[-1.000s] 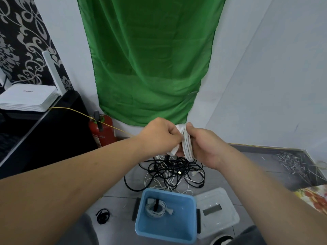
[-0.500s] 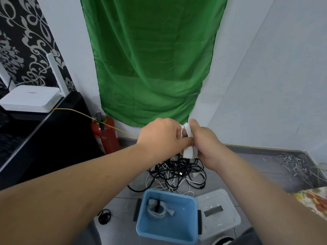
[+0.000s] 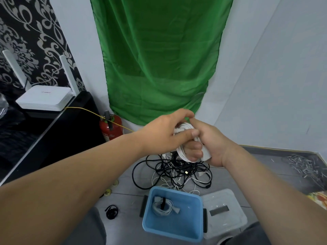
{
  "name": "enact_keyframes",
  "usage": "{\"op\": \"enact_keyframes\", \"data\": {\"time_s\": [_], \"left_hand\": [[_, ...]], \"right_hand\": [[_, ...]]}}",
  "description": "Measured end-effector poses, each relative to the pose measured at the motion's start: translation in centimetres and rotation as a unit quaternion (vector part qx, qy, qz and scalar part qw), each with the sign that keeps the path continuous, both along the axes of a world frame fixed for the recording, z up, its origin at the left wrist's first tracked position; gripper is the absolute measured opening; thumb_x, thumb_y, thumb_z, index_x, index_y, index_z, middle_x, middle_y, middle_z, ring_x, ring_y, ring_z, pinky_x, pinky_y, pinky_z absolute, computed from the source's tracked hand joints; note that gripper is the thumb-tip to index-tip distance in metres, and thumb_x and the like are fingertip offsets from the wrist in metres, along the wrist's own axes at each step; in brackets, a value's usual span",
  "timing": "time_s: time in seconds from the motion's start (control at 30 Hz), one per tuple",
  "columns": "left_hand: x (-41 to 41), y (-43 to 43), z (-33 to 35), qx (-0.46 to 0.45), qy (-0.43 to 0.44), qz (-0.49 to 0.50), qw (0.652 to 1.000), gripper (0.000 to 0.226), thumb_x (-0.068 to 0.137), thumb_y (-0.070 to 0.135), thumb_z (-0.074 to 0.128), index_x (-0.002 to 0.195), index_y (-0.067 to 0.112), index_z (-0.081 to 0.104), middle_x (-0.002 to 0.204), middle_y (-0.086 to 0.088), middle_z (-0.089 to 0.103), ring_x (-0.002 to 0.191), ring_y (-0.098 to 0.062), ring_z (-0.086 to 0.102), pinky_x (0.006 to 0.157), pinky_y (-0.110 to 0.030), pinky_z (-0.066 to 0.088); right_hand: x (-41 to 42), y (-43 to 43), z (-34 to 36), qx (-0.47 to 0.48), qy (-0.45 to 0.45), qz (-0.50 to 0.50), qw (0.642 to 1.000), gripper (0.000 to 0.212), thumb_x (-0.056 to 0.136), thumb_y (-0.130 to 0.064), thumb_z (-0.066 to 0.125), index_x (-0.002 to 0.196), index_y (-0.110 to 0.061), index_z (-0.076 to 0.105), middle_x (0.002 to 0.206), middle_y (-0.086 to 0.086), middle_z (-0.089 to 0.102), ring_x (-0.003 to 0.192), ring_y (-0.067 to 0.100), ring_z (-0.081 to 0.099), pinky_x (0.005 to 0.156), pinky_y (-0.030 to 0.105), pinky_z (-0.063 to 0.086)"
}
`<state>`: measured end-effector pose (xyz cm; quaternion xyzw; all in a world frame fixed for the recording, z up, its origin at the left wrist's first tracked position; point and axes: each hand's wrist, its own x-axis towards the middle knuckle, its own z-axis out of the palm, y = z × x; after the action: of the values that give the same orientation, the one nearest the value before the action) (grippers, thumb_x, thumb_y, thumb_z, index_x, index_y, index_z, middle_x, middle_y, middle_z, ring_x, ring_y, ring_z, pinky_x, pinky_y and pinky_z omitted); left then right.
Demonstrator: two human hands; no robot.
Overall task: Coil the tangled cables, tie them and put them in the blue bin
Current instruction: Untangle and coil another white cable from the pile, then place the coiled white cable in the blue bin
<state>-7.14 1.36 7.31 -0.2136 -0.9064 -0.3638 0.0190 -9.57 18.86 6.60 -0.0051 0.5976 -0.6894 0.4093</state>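
Observation:
A coiled white cable (image 3: 184,128) is held up in front of me, above the floor. My right hand (image 3: 212,144) grips the coil, its fingers curled through the loops. My left hand (image 3: 166,133) pinches the coil's top with thumb and fingers. Below them a tangle of black and white cables (image 3: 177,172) lies on the tiled floor. The blue bin (image 3: 185,230) stands in front of the tangle with one tied white cable coil (image 3: 162,207) inside.
A clear plastic lid (image 3: 224,221) lies right of the bin. A small black strap (image 3: 111,211) lies on the floor to the left. A red fire extinguisher (image 3: 111,127) stands by the wall, a white router (image 3: 42,98) on the black cabinet. Green cloth (image 3: 159,59) hangs behind.
The coil has turned from edge-on to show its loops. My left hand shifted onto its top, and my right fingers now pass through the loops.

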Motion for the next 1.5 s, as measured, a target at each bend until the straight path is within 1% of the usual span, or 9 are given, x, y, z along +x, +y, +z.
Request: {"op": "enact_keyframes", "data": {"time_s": [0.17,0.37,0.5,0.7,0.87,1.0,1.1,1.23,1.5], "left_hand": [[0.0,-0.6,-0.4,0.045,-0.012,0.020,0.999,0.039,0.100,0.046,0.055,0.133,0.024,0.058,0.095,0.002,0.069,0.090,-0.016,0.067,0.084,-0.044,0.056],[0.5,-1.4,-0.9,0.054,-0.045,0.080,0.994,0.033,0.102,0.041,0.057,0.127,0.023,0.068,0.087,0.001,0.071,0.075,-0.011,0.064,0.071,-0.029,0.055],[1.3,-2.5,-1.4,0.052,-0.046,0.132,0.989,0.033,0.105,0.039,0.053,0.092,0.014,0.070,0.061,0.000,0.056,0.049,-0.005,0.043,0.048,-0.021,0.036],[3.1,-5.2,-2.3,0.018,-0.115,0.212,0.970,0.047,0.106,0.034,0.046,0.065,0.012,0.051,0.056,0.002,0.050,0.049,-0.014,0.045,0.045,-0.024,0.036],[4.4,-7.1,-7.4,0.039,-0.241,0.234,0.941,0.047,0.107,0.040,0.043,0.081,0.007,0.066,0.075,-0.015,0.065,0.062,-0.029,0.064,0.059,-0.044,0.062],[5.3,-8.7,-12.4,0.078,-0.308,0.253,0.914,0.050,0.107,0.039,0.045,0.084,0.000,0.066,0.070,-0.011,0.060,0.058,-0.024,0.061,0.051,-0.035,0.059],[5.5,-9.8,-16.2,0.107,-0.343,0.284,0.889,0.046,0.107,0.037,0.046,0.084,0.002,0.066,0.069,-0.013,0.064,0.053,-0.022,0.064,0.049,-0.029,0.056],[4.6,-10.6,-21.1,0.213,-0.387,0.388,0.809,0.048,0.109,0.038,0.041,0.101,-0.001,0.068,0.084,-0.020,0.070,0.069,-0.030,0.069,0.069,-0.047,0.065],[7.8,-12.3,-32.8,-0.169,-0.533,0.319,0.765,0.038,0.099,0.023,0.057,0.131,0.003,0.062,0.135,-0.015,0.062,0.124,-0.034,0.060,0.099,-0.040,0.048]], "right_hand": [[0.1,-0.5,0.2,-0.040,-0.024,0.058,0.997,0.049,0.100,-0.039,0.042,0.057,-0.016,0.046,0.039,-0.002,0.030,0.030,0.014,0.031,0.039,0.023,0.033],[0.5,-2.3,-0.6,0.084,0.091,-0.118,0.985,0.020,0.098,-0.021,0.054,0.089,-0.008,0.065,0.053,0.008,0.049,0.046,0.023,0.048,0.049,0.028,0.041],[1.3,-4.4,-2.0,0.120,0.196,-0.118,0.966,0.042,0.109,-0.044,0.037,0.095,-0.015,0.063,0.057,0.005,0.055,0.054,0.023,0.056,0.057,0.032,0.046],[3.7,-7.8,-4.5,0.206,0.286,-0.057,0.934,0.072,0.104,-0.063,0.031,0.095,-0.002,0.070,0.072,0.008,0.068,0.070,0.023,0.062,0.071,0.036,0.047],[4.5,-9.1,-9.9,0.225,0.237,0.028,0.945,0.064,0.096,-0.070,0.043,0.084,-0.011,0.066,0.080,0.003,0.063,0.079,0.023,0.056,0.070,0.034,0.041],[5.4,-10.0,-15.0,0.203,0.144,0.091,0.964,0.038,0.106,-0.043,0.049,0.090,-0.011,0.062,0.081,0.008,0.060,0.073,0.022,0.057,0.066,0.038,0.052],[5.6,-11.6,-18.3,0.279,0.195,0.106,0.934,0.032,0.106,-0.042,0.047,0.091,-0.019,0.063,0.078,0.002,0.063,0.071,0.018,0.059,0.064,0.039,0.052],[4.7,-13.2,-21.9,0.379,0.220,0.083,0.895,0.028,0.106,-0.040,0.045,0.101,-0.015,0.056,0.085,0.002,0.057,0.076,0.021,0.056,0.058,0.029,0.036],[4.0,-15.4,-28.0,0.409,0.159,0.018,0.898,0.033,0.103,-0.032,0.049,0.102,-0.003,0.064,0.098,0.018,0.068,0.094,0.036,0.065,0.074,0.032,0.043]]}}
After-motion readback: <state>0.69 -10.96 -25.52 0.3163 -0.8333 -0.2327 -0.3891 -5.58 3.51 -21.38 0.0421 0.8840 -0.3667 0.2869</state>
